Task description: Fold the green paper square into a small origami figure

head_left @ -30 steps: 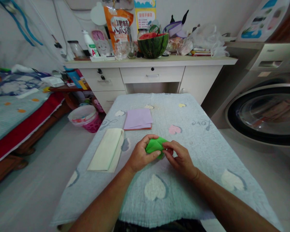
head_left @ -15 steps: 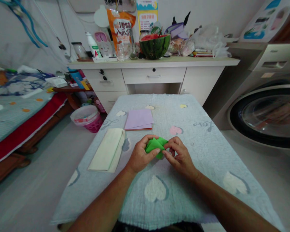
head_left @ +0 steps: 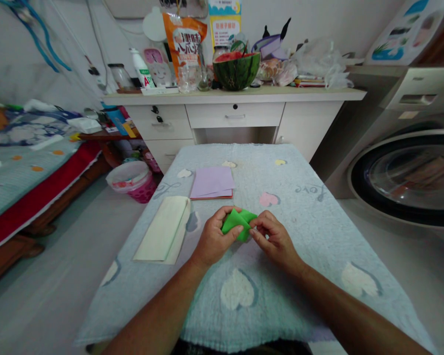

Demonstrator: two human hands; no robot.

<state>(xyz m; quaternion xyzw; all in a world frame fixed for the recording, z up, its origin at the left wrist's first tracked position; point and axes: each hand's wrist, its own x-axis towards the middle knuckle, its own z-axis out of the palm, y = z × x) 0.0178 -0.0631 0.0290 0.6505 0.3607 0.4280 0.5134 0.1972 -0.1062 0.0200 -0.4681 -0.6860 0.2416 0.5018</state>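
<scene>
A folded piece of bright green paper [head_left: 234,222] is held between both hands, just above the cloth-covered table. My left hand [head_left: 215,235] is closed around its left side, thumb on the front and fingers behind. My right hand [head_left: 272,233] pinches its right edge between thumb and fingertips. Overlapping flaps show on the paper's front; its back is hidden. Beyond the hands lies a stack of square paper [head_left: 212,181], lilac on top with a red edge beneath. Left of my left hand rests a folded cream paper sheet [head_left: 163,230].
The table [head_left: 299,301] has a pale blue cloth with hearts. Behind it stands a white desk [head_left: 237,111] bearing a cut watermelon [head_left: 237,71], an orange bag [head_left: 185,44] and bottles. A washing machine [head_left: 414,148] is at right, a bed and a pink bin [head_left: 133,182] at left.
Both hands stay in almost the same place on the green paper. The right fingertips have shifted very slightly at its right edge, and the view has moved a touch.
</scene>
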